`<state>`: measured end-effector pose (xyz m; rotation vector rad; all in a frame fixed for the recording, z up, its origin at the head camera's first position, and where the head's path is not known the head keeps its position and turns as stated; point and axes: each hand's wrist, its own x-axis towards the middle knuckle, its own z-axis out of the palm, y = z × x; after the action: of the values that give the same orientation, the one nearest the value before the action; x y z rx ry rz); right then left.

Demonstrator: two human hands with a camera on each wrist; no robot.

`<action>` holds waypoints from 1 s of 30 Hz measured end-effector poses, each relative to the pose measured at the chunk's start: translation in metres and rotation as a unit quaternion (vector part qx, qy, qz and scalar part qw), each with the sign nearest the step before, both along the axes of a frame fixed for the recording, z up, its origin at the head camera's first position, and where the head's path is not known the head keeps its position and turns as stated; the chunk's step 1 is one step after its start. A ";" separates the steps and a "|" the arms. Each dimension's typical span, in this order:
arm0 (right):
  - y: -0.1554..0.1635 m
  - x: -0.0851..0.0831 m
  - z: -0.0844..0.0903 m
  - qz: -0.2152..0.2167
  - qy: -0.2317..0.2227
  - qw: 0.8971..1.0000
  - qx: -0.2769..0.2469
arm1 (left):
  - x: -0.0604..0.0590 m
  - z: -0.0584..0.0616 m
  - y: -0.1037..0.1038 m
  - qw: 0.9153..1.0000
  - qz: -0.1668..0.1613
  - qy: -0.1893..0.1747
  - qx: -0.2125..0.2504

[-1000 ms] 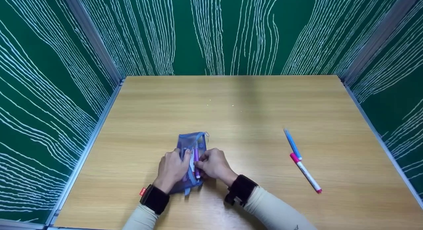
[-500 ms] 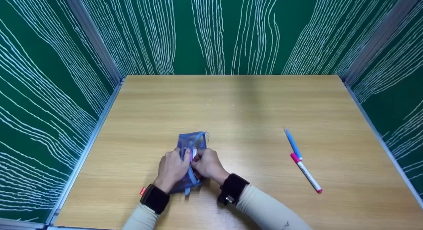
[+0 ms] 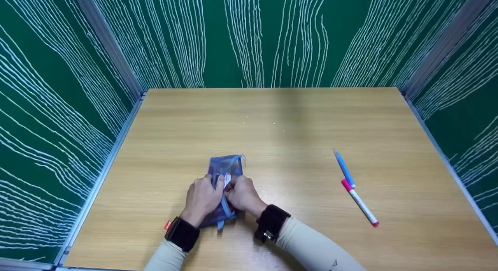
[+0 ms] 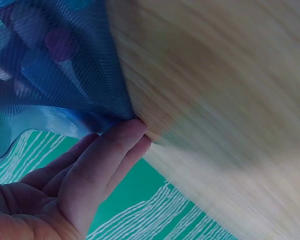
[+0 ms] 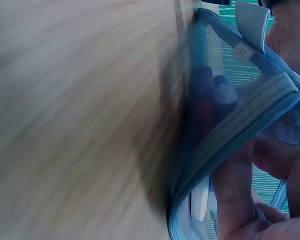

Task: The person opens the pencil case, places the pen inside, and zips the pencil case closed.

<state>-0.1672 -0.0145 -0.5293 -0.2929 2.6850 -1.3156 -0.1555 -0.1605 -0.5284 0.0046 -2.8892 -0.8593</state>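
A blue mesh pencil pouch (image 3: pixel 220 164) lies on the table, unzipped. My left hand (image 3: pixel 203 196) grips its left side, thumb on top; in the left wrist view, fingertips (image 4: pixel 135 131) press under the pouch's corner. My right hand (image 3: pixel 243 194) reaches in at the opening. Seen from the right wrist, its fingers (image 5: pixel 235 197) go past the zipper edge (image 5: pixel 230 142), beside a white marker (image 5: pixel 200 200) inside. Whether they still pinch a marker is hidden. More markers (image 5: pixel 202 95) show through the mesh.
To the right on the table (image 3: pixel 295 146) lie a blue marker (image 3: pixel 344 169) and a white marker with a pink cap (image 3: pixel 362 204), end to end. Green walls (image 3: pixel 214 37) with white lines enclose the table's back and sides.
The purple marker in my right hand has gone into the pouch, out of the head view. My right hand has moved left into the opening. My left hand has stayed on the pouch.
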 end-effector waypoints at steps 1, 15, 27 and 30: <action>0.000 0.000 0.000 0.000 -0.003 1.000 -0.002 | 0.000 0.000 0.000 1.000 0.000 0.000 0.000; 0.010 0.000 0.008 -0.004 -0.051 0.998 -0.037 | 0.000 0.001 0.000 1.000 -0.007 -0.003 0.003; 0.032 -0.003 0.012 -0.011 0.013 1.000 0.012 | 0.000 0.001 -0.001 1.000 -0.012 0.002 0.002; 0.038 -0.003 0.014 -0.013 0.018 1.000 0.017 | 0.000 0.001 -0.001 1.000 -0.014 0.000 0.003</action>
<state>-0.1700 0.0234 -0.5149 -0.2804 2.7478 -1.2813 -0.1551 -0.1614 -0.5269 -0.0355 -2.8930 -0.8722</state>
